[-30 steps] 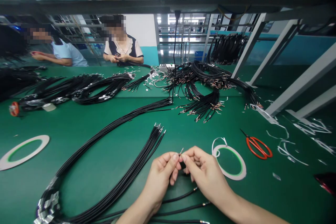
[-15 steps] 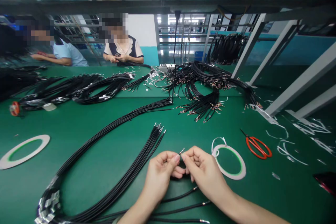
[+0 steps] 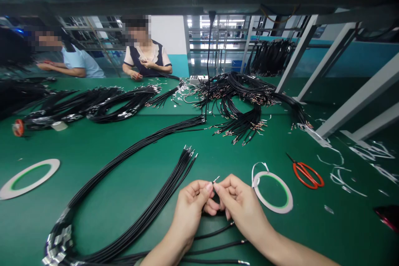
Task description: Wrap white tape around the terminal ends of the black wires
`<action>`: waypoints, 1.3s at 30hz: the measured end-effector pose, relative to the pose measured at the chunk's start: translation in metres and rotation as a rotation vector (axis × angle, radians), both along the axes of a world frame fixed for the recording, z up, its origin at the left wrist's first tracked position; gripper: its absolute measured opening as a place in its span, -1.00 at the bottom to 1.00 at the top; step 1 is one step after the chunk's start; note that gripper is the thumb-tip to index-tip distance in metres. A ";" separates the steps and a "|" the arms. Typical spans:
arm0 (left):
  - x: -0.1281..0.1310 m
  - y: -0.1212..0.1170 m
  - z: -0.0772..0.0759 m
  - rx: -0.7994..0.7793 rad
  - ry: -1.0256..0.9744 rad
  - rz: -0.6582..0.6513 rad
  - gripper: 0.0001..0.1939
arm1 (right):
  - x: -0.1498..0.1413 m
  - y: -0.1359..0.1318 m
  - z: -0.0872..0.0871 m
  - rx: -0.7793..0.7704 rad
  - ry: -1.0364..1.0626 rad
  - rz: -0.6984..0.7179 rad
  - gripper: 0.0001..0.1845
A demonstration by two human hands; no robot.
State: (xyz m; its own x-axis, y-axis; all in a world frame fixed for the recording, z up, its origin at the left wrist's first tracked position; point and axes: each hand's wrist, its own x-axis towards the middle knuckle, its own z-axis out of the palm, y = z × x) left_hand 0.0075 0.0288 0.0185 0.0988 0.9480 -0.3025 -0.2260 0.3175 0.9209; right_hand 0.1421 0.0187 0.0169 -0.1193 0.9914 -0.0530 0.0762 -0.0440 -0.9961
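Observation:
My left hand pinches a black cable near its end, thumb against forefinger. Beside it, my right hand is closed with thumb and forefinger on the same cable end, whose bare silvery tip sticks out above the fingers. The rest of that cable is mostly hidden by the hands. Below them, several loose black cables with stripped ends lie on the green table. To the left curves a long bundle of black cables, its tips pointing up and its bend wrapped with shiny clear tape.
Right of my hands lie a white tape ring and red-handled scissors. Another tape ring is at far left. Cable piles fill the table's back. Grey metal legs stand at right. Two people sit across.
Both my hands stay pinched on the cable end, with only slight finger shifts. Across the table, one person's hands have moved apart, one lowering to the table.

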 end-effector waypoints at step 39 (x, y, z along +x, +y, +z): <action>-0.012 0.004 0.006 -0.227 -0.363 -0.238 -0.80 | 0.004 0.015 0.000 -0.125 0.272 0.067 -0.73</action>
